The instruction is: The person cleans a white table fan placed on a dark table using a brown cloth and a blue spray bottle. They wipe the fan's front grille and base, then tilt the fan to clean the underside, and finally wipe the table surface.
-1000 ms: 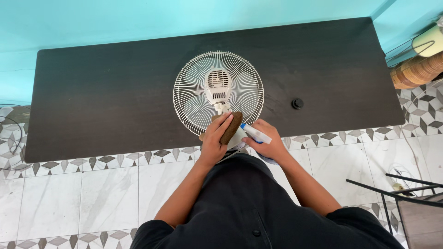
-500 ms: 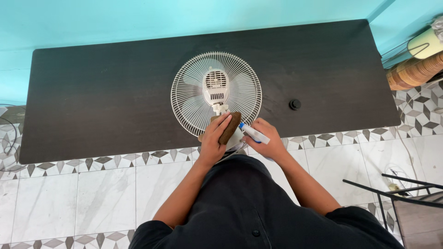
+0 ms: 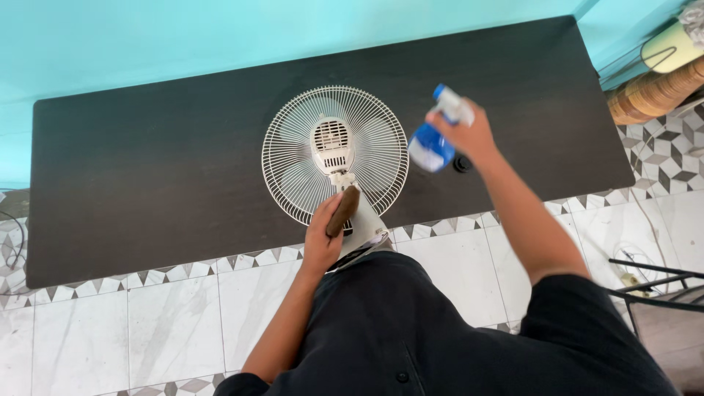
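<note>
the white fan point(image 3: 335, 154) is lying with its round wire cage facing up on the dark table point(image 3: 147, 169), a little toward the near edge; its base point(image 3: 363, 229) is hanging over that edge at about 5 o'clock from the cage. the left hand point(image 3: 321, 238) is sitting at 6 o'clock of the cage, fingers closed around a brown sponge point(image 3: 342, 210) that is pressing against the fan's neck just below the motor housing. the right hand point(image 3: 473, 136) is raised at 3 o'clock of the cage, clear of the wires, and is wrapped tightly around a spray bottle point(image 3: 438, 132) with a blue body and a white trigger head; the bottle is tilting with its body pointing toward the fan. a small black knob point(image 3: 462, 164) is lying on the table just under the right wrist. wide bare tabletop is stretching out toward 9 o'clock of the fan and a shorter stretch toward 3 o'clock, and the far edge is meeting a turquoise wall point(image 3: 220, 37) at 12 o'clock. patterned floor tiles point(image 3: 147, 308) are running along the near edge, and a black metal frame point(image 3: 660, 286) is standing at 4 o'clock, well apart from the table.
</note>
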